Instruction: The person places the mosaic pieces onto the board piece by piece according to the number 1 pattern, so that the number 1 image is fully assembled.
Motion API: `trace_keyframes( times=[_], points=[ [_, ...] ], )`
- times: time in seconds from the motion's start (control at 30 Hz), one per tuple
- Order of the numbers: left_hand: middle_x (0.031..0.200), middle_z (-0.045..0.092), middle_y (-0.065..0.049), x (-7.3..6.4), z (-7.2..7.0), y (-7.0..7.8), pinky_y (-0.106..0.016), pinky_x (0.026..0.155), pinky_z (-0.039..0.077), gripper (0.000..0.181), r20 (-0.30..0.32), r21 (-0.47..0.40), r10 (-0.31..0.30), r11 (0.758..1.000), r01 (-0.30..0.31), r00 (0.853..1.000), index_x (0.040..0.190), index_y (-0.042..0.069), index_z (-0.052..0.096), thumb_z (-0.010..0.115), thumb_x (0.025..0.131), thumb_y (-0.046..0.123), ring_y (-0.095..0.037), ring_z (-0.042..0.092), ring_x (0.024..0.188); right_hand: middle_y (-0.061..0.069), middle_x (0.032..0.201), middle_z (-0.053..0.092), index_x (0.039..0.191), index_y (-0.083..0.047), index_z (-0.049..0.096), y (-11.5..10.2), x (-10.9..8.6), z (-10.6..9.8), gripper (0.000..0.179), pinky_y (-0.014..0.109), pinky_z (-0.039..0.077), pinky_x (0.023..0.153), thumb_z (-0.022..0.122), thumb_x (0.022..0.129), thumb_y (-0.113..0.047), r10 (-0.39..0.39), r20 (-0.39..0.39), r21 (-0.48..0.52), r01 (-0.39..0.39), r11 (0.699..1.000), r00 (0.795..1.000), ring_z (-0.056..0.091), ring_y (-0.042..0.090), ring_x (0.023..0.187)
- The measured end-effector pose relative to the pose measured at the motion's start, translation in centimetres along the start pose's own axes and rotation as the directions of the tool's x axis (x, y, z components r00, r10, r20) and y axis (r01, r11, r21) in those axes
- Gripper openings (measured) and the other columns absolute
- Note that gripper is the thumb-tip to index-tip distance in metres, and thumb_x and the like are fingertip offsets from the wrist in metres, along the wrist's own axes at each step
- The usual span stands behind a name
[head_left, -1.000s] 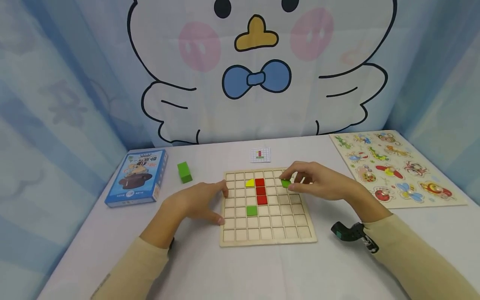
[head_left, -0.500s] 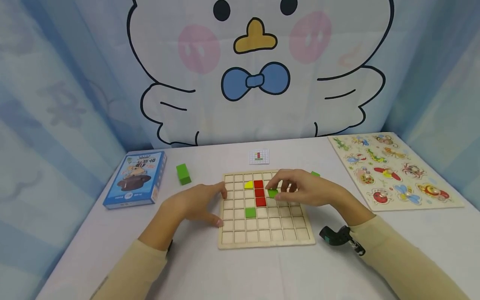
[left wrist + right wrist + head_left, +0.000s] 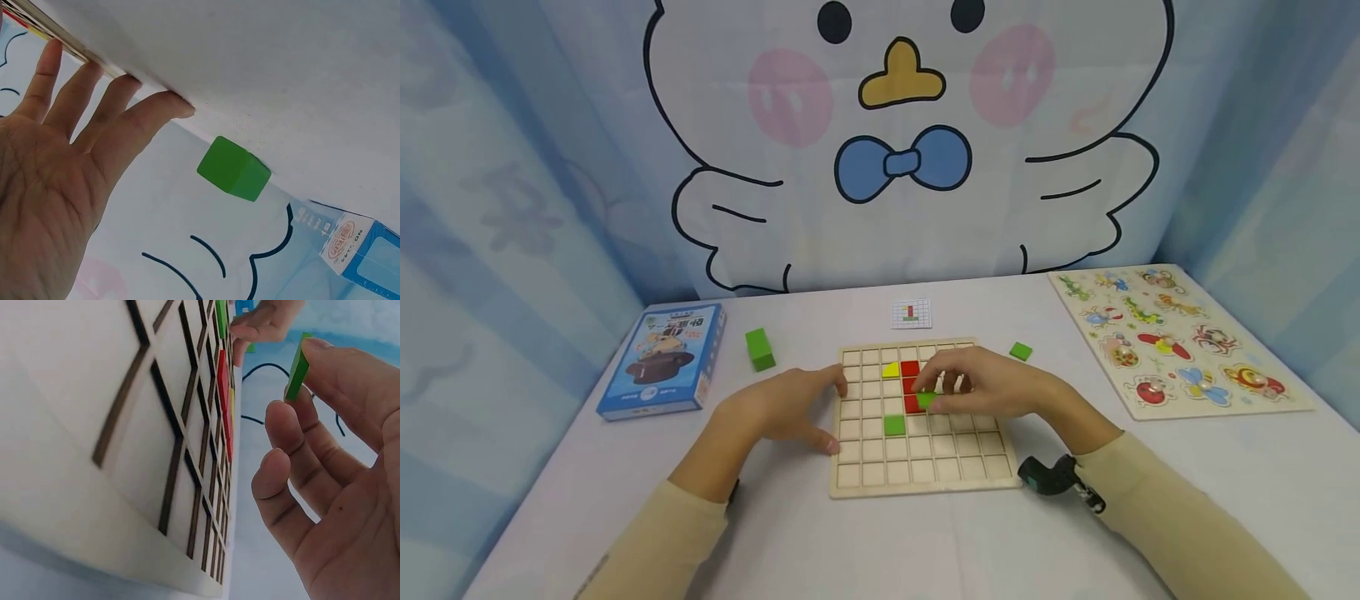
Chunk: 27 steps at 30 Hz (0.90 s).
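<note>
A wooden grid board (image 3: 925, 490) lies on the table in the head view. Several red squares (image 3: 910, 367) form a column on it, beside a yellow piece (image 3: 891, 370); a green square tile (image 3: 894, 425) sits lower left. My right hand (image 3: 992, 382) is over the board, pinching another green tile (image 3: 299, 372) between thumb and fingers, just right of the lowest red square; in the right wrist view that tile is clear of the grid. My left hand (image 3: 782, 404) touches the board's left edge with thumb and fingers spread.
A small pattern card (image 3: 912, 314) lies behind the board. A loose green tile (image 3: 1020, 351) is to its right, a green block (image 3: 760, 349) to the left. A blue box (image 3: 658, 358) stands far left, an animal picture board (image 3: 1180, 350) far right.
My right hand has carried its green tile left and nearer across the board, from the upper right cells to the red column. The loose green tile behind it has come into view. My left hand stays put.
</note>
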<state>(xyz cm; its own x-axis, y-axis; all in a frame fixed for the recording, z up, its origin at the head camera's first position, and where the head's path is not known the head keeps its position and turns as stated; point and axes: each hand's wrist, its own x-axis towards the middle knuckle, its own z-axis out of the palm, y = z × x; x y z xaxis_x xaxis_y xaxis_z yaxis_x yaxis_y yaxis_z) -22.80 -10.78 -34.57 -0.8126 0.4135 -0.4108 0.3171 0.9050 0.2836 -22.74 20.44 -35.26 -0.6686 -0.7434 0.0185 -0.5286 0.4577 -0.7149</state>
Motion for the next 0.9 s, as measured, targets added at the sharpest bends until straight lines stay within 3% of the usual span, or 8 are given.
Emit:
trace_keyframes(
  times=[0.23, 0.63, 0.9],
  points=[
    [0.145, 0.057, -0.005, -0.1, 0.1, 0.0, -0.047, 0.099, 0.051, 0.071, 0.005, -0.02, -0.001, 1.0, 0.001, 1.0, 0.127, 0.036, 0.053, 0.092, 0.07, 0.052, -0.02, 0.056, 0.111, -0.011, 0.113, 0.069, 0.118, -0.02, 0.07, 0.3, 0.5, 1.1, 0.023, 0.031, 0.056, 0.082, 0.075, 0.096, -0.022, 0.022, 0.045, 0.002, -0.022, 1.0, 0.999, 0.065, 0.014, 0.097],
    [0.139, 0.059, -0.004, -0.2, -0.2, -0.3, -0.044, 0.094, 0.052, 0.07, -0.008, -0.006, -0.001, 1.0, 0.001, 1.0, 0.127, 0.037, 0.052, 0.092, 0.07, 0.053, -0.021, 0.056, 0.106, -0.005, 0.109, 0.07, 0.114, -0.016, 0.07, -0.3, 1.8, 1.6, 0.022, 0.028, 0.056, 0.08, 0.077, 0.094, -0.02, -0.031, 0.059, -0.031, 0.032, 0.999, 0.998, 0.066, 0.014, 0.089],
    [0.142, 0.057, -0.004, -0.1, 0.0, -0.2, -0.046, 0.099, 0.05, 0.07, 0.0, -0.015, 0.0, 1.0, 0.0, 1.0, 0.127, 0.037, 0.052, 0.091, 0.072, 0.052, -0.021, 0.055, 0.11, -0.005, 0.106, 0.07, 0.115, -0.017, 0.071, -0.3, 1.8, 1.8, 0.023, 0.027, 0.054, 0.076, 0.078, 0.093, -0.021, 0.016, 0.078, -0.055, -0.012, 0.998, 0.997, 0.062, 0.013, 0.084]
  ],
)
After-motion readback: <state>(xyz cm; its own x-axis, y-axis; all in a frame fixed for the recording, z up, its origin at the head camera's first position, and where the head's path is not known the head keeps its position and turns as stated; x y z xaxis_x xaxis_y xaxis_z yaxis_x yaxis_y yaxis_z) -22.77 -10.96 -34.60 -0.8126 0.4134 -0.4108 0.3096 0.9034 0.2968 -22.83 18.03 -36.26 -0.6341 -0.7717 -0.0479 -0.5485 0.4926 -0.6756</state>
